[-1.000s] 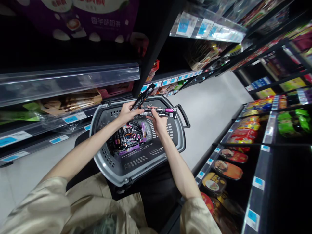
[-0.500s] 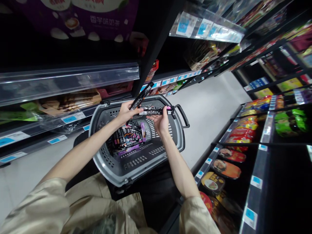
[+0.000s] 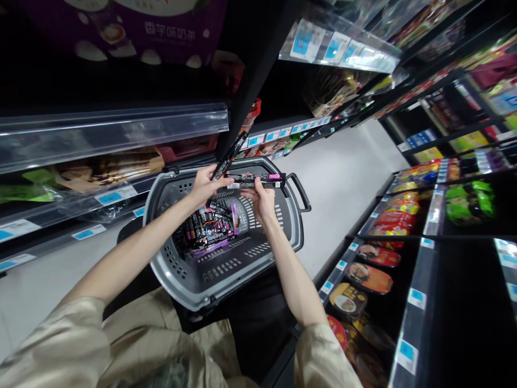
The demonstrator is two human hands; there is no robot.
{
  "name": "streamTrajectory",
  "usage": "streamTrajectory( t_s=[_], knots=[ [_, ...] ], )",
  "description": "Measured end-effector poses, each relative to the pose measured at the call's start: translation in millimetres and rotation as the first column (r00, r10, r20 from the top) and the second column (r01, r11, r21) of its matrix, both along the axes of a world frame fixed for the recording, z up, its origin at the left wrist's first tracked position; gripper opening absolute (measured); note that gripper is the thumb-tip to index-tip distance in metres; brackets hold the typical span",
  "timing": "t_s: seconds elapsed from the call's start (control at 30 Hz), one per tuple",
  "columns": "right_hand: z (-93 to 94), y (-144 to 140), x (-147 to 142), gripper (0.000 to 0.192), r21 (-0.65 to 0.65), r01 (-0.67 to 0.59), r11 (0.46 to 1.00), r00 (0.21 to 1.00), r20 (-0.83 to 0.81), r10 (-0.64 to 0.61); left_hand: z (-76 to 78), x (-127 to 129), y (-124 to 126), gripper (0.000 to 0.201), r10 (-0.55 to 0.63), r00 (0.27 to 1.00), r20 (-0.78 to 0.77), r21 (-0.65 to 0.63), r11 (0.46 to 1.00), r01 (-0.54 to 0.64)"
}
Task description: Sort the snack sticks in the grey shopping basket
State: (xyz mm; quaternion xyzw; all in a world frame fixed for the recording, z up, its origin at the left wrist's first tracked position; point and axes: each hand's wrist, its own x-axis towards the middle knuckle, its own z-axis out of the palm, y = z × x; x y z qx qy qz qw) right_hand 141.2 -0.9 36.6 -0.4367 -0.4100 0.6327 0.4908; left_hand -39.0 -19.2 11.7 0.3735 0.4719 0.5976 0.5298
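Observation:
Over a grey and black shopping basket (image 3: pixel 299 223), my left hand (image 3: pixel 205 186) is closed round a slim black packet (image 3: pixel 231 155) that tilts up and away to the right. Its thumb touches the left end of slim black packets (image 3: pixel 258 180) with a pink label, which lie level. My right hand (image 3: pixel 263 202) pinches these level packets near the middle, thumb on top and fingers beneath; how many there are I cannot tell. Below, in the left part of the basket, lies a heap of similar black and purple packets (image 3: pixel 210 229).
The basket's handle (image 3: pixel 305 194) sticks out on the right. Shelves with a clear price rail (image 3: pixel 113 129) stand close on the left. On the right are shelves with red packs (image 3: pixel 393 221) and food tubs (image 3: pixel 369 276). Pale floor (image 3: pixel 347 167) runs between them.
My right hand has slid left along the level packets, showing more of the pink label. My left hand keeps its hold on the tilted packet. The view has shifted slightly.

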Motion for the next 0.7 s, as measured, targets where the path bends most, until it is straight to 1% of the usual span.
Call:
streamTrajectory(
  t_s=[0.23, 0.37, 0.43, 0.7],
  knots=[
    [-0.5, 0.3, -0.3, 0.051, -0.003, 0.001, 1.0, 1.0, -0.007, -0.001, 2.2, 0.1, -0.2, 0.039, 0.008, 1.0, 0.001, 0.007, 1.0, -0.008],
    [1.7, 0.3, 0.0, 0.064, -0.042, -0.043, 0.998, 0.998, -0.038, 0.042, 2.4, -0.2, 0.4, 0.039, 0.013, 1.0, 0.01, 0.003, 1.0, -0.013],
    [1.8, 0.2, 0.3, 0.068, -0.045, -0.044, 0.998, 0.998, -0.052, 0.042, 2.3, -0.1, 0.4, 0.039, 0.008, 1.0, 0.011, 0.004, 1.0, -0.008],
    [2.6, -1.0, -0.3, 0.068, -0.04, -0.029, 0.999, 0.999, -0.043, 0.028, 2.4, 0.9, -0.6, 0.04, -0.002, 1.0, 0.016, 0.0, 1.0, 0.002]
  ],
)
